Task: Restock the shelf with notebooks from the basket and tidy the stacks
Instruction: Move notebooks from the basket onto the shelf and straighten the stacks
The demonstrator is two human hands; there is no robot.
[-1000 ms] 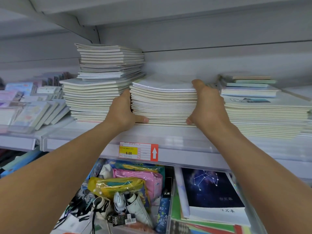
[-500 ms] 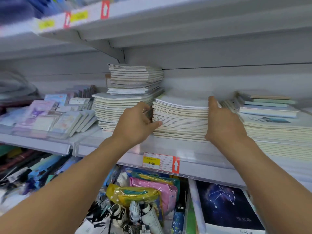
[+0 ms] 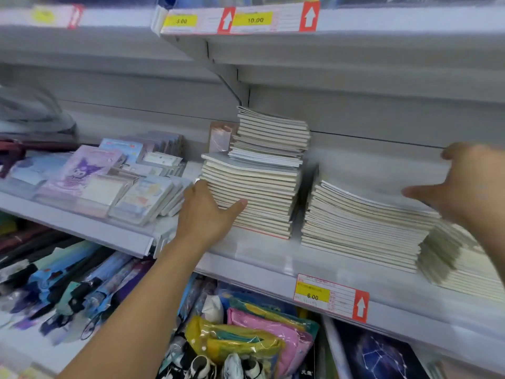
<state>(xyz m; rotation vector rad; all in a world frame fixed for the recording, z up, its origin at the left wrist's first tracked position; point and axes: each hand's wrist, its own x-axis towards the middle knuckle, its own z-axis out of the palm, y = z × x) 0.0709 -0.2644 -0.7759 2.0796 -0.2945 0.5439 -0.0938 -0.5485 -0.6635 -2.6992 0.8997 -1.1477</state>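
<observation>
Two stacks of cream-edged notebooks stand on the white shelf (image 3: 262,258). The tall left stack (image 3: 262,198) carries a smaller pile on top. My left hand (image 3: 207,214) presses against its front left corner, thumb along the front edges, fingers round the left side. The lower middle stack (image 3: 363,228) sits to its right with a gap between them. My right hand (image 3: 464,184) lies spread at the middle stack's right end, fingers on the blurred top cover. A further stack (image 3: 459,258) at far right is blurred. No basket is in view.
Small character notepads (image 3: 109,181) fill the shelf to the left. A price tag reading 6.00 (image 3: 330,296) hangs on the shelf lip. Below are pencil pouches (image 3: 259,340), umbrellas (image 3: 68,285) and a dark constellation notebook (image 3: 382,356). Another shelf with price tags (image 3: 240,20) runs overhead.
The view swung left and closer. My left hand left the middle stack and moved to the tall left stack's corner. My right hand slid to the middle stack's right end.
</observation>
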